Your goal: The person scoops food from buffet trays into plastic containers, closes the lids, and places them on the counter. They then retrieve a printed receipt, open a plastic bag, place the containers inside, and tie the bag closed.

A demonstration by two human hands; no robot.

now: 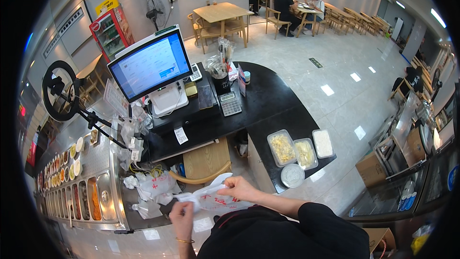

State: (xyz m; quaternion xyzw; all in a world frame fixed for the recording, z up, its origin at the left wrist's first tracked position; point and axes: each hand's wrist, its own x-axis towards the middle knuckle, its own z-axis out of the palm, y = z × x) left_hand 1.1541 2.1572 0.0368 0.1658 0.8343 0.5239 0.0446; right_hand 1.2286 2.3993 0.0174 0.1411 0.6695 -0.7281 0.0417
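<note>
Between my hands, in front of my body, hangs a white plastic bag [215, 201] with red print. My right hand [235, 189] pinches its upper edge between thumb and fingers. My left hand [182, 214], with a bracelet at the wrist, is curled at the bag's twisted left end; whether it grips the plastic cannot be made out. On the black counter to the right stand a clear container of yellowish food [283, 148], a second one of pale yellow food [305, 153], a container of white rice [323, 144] and a round lidded bowl [292, 176].
A touchscreen till [152, 64], a calculator [230, 103] and a paper receipt [180, 135] are on the black counter [284, 104]. A wooden chair [206, 162] is tucked beneath. More white bags [154, 187] lie left, beside metal food trays [104, 196]. People sit at a far table.
</note>
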